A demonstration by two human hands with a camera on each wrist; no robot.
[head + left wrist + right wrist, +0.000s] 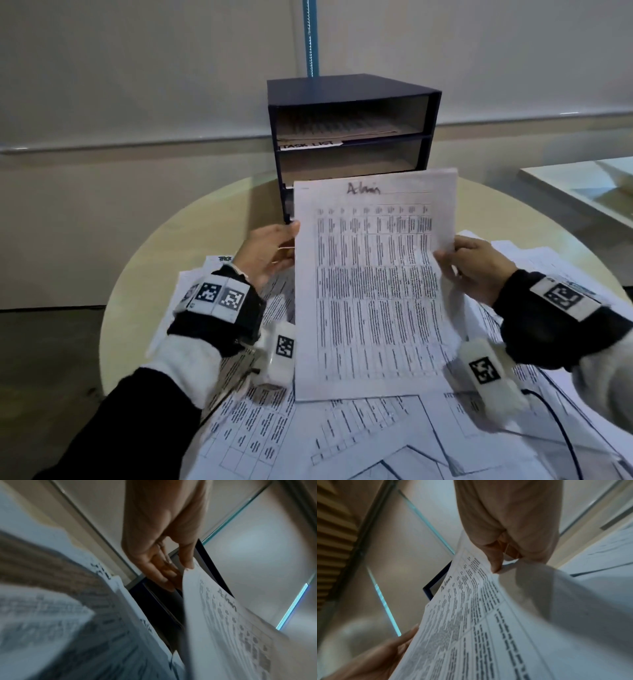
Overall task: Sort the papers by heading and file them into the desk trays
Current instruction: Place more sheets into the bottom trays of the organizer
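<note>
A printed sheet headed "Admin" (370, 281) is held up in front of a dark blue desk tray unit (349, 102). My left hand (270, 250) pinches the sheet's left edge, thumb on the front, as the left wrist view shows: left hand (164, 563), sheet (223, 628). My right hand (472, 263) pinches the right edge; in the right wrist view the right hand (501, 553) bends the sheet (471, 622) there. The top tray holds papers behind a "TASK LIST" label (311, 145). The second tray (349, 161) looks bare. Lower trays are hidden by the sheet.
Several loose printed sheets and large drawings (394, 438) cover the near part of the round pale table (205, 222). A black cable (561, 431) crosses them at right. Another white surface (582, 192) stands at the far right. A blue pole (311, 37) rises behind the trays.
</note>
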